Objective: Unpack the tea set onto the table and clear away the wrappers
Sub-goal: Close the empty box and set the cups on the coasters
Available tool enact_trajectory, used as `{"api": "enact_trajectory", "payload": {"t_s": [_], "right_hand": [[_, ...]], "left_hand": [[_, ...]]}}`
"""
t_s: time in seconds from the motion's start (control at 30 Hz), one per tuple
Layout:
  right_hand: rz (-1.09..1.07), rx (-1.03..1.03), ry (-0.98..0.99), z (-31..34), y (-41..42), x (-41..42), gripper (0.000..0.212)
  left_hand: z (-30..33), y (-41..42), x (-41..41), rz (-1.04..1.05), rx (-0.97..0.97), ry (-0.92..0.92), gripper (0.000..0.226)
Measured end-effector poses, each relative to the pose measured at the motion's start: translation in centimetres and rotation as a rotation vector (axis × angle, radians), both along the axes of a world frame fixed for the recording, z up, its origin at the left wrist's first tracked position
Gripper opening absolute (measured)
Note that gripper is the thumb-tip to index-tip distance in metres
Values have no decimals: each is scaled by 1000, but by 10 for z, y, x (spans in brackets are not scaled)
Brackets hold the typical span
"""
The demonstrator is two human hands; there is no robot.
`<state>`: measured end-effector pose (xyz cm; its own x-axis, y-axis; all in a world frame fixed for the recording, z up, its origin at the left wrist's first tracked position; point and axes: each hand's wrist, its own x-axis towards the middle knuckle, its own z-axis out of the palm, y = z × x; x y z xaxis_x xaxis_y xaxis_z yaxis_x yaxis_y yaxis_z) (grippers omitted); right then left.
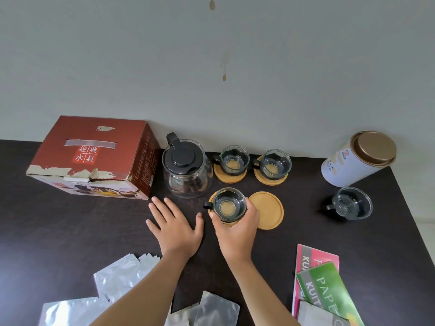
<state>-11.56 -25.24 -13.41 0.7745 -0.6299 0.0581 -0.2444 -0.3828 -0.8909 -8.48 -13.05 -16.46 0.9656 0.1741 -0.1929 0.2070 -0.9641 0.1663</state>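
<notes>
While in right hand [235, 228]'s grip, cup [230, 204].

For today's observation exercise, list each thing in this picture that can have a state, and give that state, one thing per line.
Red box: closed, torn along its front edge.
Glass teapot: upright, lid on, empty.
Two far cups: upright on coasters.
Near cup: on a coaster, gripped by the right hand.
Spare coaster: bare.
Fourth cup: on the table, no coaster.
Tin: lidded.
Left hand: flat on the table.
Foil wrappers: scattered.
</notes>
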Motion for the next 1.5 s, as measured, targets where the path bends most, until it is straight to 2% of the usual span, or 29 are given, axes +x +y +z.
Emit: {"api": "enact_trajectory", "payload": {"t_s": [0.23,0.4,0.5,0.63,0.77,0.87,1.07,1.17,1.33,1.5], "right_hand": [[77,20,29,3,1,-6,103],[77,67,-28,9,-16,-28,104],[29,39,-76,13,-33,-40,98],[-141,5,-86,6,-61,-47,81],[-457,129,-50,-2,-97,-44,78],[-613,170,16,-8,-133,-41,74],[-661,162,49,-14,-185,-29,84],[-624,176,26,-13,-197,-24,101],[-606,220,2,-12,-205,-21,117],[-631,166,91,1,-208,-18,119]], "left_hand": [[0,3,1,10,10,-11,99],[0,3,1,3,12,-6,97],[0,3,1,5,16,-10,97],[-1,3,1,8,17,1,98],[0,2,0,3,12,5,94],[1,1,-1,4,-2,-8,94],[0,1,1,5,3,-1,98],[0,1,1,5,8,0,99],[0,1,1,3,14,-3,100],[-1,2,0,3,15,-3,99]]}}
